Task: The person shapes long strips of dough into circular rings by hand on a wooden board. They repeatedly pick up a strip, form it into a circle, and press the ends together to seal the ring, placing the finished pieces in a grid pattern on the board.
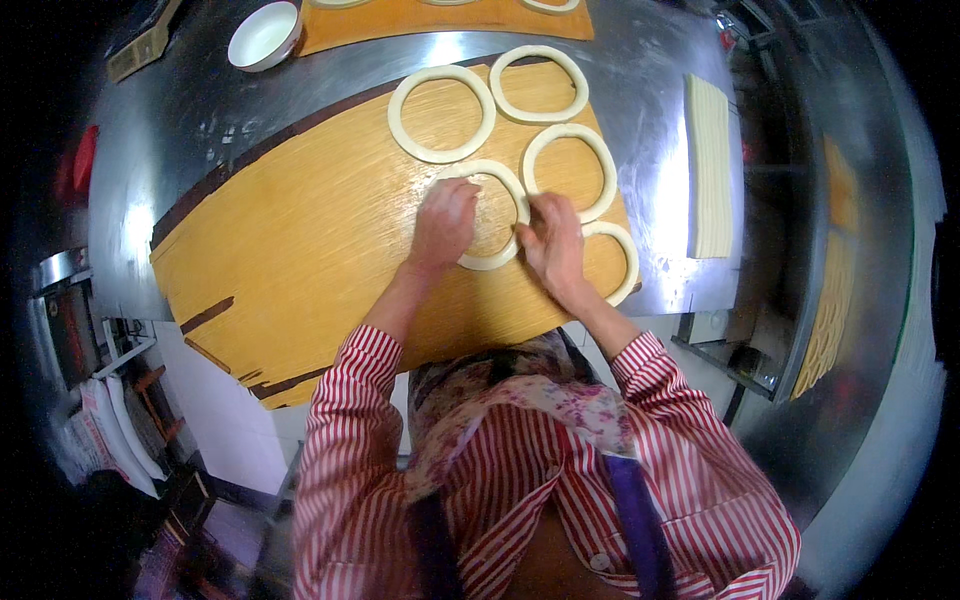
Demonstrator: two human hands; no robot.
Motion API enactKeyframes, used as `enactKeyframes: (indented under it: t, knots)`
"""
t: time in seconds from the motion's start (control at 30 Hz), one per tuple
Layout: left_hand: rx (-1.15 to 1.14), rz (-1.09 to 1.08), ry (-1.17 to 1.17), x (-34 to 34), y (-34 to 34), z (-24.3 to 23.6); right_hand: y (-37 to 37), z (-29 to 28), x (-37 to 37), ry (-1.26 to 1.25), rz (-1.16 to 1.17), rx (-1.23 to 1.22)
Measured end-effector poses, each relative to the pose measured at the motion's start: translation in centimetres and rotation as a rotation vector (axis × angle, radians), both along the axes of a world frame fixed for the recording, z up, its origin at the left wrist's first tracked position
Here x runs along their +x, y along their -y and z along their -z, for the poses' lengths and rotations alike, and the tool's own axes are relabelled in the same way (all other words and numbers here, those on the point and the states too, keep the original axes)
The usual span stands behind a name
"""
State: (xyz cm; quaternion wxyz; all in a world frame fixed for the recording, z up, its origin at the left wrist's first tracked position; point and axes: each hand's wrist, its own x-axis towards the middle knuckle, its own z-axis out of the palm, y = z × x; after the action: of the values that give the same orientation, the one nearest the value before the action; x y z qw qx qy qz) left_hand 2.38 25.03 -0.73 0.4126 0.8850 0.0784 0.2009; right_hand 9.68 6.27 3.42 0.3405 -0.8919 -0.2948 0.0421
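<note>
Steel counter (200, 130): yellow wooden board (300, 230) under five pale dough rings (440, 157), near edge — round white bowl (265, 37), far edge — long cream strips (709, 165), right edge.

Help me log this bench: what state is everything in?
Middle ring, flat, partly covered
Left hand, curled over the ring's left side
Right hand, curled at its right side
Four other rings, flat, one partly hidden
Board, flat, bearing all five
Orange board, flat, cut off by frame
Bowl, upright
Pale strips, straight, side by side

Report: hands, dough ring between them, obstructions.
Left hand at upper left of dough ring; right hand at its right edge. Lying flat on board. Neighbouring ring close by right hand.
</note>
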Motion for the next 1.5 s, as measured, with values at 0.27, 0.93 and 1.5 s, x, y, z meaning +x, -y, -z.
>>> enactKeyframes:
  t: [0.27,0.93,1.5]
  knots:
    - [0.204,0.146,-0.121,3.1,1.6,-0.1,0.6,0.4,-3.1,0.011,-0.049,-0.186]
    - [0.115,0.137,0.065,10.6,8.6,-6.2,21.5,3.4,12.3,0.157,0.593,-0.470]
    - [0.794,0.746,-0.063,38.8,21.9,-1.8,20.7,0.8,15.5,-0.054,0.301,-0.245]
